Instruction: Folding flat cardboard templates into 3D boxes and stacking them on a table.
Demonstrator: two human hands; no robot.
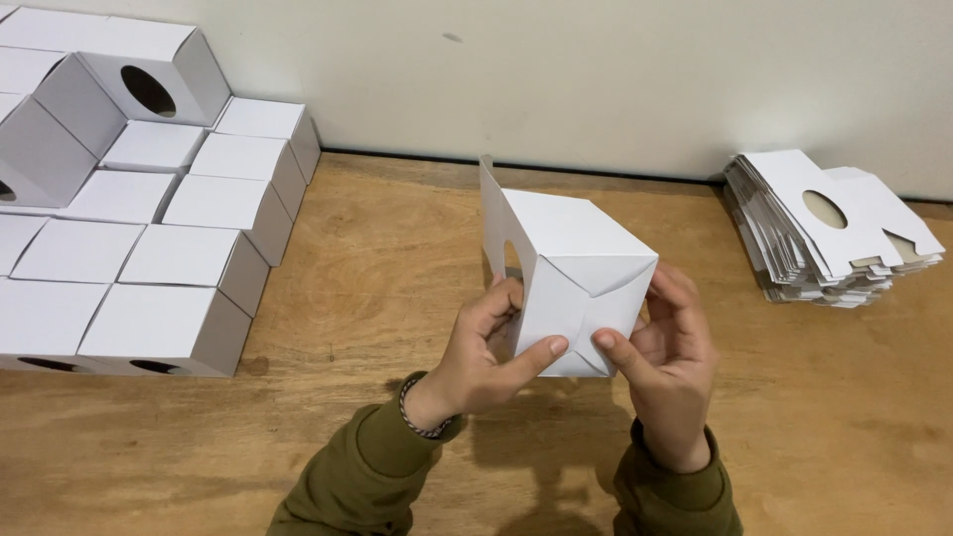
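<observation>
We grip the box [581, 273] with left hand [486, 352] and right hand [670, 347] — thumbs pressing its near flaps, probably closing them.

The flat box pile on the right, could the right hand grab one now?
Probably not yet: the right hand is busy gripping the white box. The wooden table toward the flat box pile looks bare.
</observation>
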